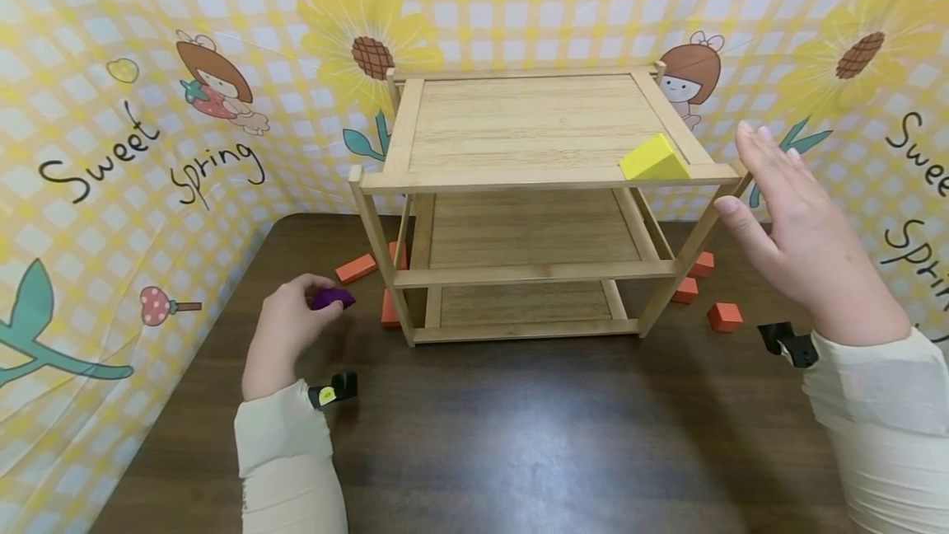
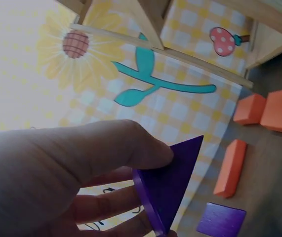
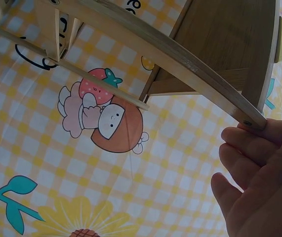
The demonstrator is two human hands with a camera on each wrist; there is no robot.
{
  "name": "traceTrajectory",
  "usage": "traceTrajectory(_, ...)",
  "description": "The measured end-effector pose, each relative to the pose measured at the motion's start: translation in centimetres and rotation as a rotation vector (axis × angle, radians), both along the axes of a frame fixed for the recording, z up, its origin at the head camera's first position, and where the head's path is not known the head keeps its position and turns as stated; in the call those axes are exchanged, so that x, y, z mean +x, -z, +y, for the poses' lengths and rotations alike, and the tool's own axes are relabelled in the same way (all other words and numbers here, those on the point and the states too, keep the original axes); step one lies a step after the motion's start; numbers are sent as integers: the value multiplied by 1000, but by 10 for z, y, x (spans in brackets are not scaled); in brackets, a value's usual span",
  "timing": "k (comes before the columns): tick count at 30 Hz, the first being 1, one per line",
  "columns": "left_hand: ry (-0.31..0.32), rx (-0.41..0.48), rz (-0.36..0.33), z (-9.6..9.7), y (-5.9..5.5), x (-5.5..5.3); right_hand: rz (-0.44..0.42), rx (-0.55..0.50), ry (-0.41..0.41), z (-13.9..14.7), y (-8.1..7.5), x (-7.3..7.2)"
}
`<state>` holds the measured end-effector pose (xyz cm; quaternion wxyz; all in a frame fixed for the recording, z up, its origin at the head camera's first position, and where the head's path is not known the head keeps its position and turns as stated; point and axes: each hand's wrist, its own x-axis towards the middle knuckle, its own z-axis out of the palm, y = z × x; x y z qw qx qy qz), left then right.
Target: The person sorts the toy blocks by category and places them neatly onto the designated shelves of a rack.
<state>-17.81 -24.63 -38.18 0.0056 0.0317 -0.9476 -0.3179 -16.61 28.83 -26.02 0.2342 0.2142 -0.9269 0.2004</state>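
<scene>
Pinching purple triangular block (image 2: 173,185) in left hand (image 1: 289,324), beside wooden rack (image 1: 519,274); holding right hand (image 1: 808,237) straight-fingered, unclenched, at rack's top corner. Judged early: done with yellow wedge (image 1: 652,158), on top shelf (image 1: 519,118); yet to shelve purple triangular block, perhaps red blocks (image 1: 725,317).

The left forearm (image 1: 291,468), in a pale sleeve, reaches up from the bottom edge of the head view, and the left hand (image 1: 291,318) bends toward the right, its thumb pressed opposite the curled fingers in a pinch. The right forearm (image 1: 878,419), sleeved alike, slants in from the lower right; the right hand (image 1: 804,237) is raised higher, fingers extended and thumb held apart.
</scene>
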Motion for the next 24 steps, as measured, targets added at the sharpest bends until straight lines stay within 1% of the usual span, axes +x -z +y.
traceTrajectory(5, -14, 18, 50, 3, -8, 4, -1, 2, 4, 0, 0, 0)
traceTrajectory(13, -49, 69, 156, 7, -21, 11, 7, -1, 3, 0, 1, 0)
traceTrajectory(17, -62, 85, 195, 10, -28, 15, 0, -6, 5, 0, 1, 0)
traceTrajectory(24, -53, 91, 264, 15, -38, 22, 1, -11, 3, -1, 1, -1)
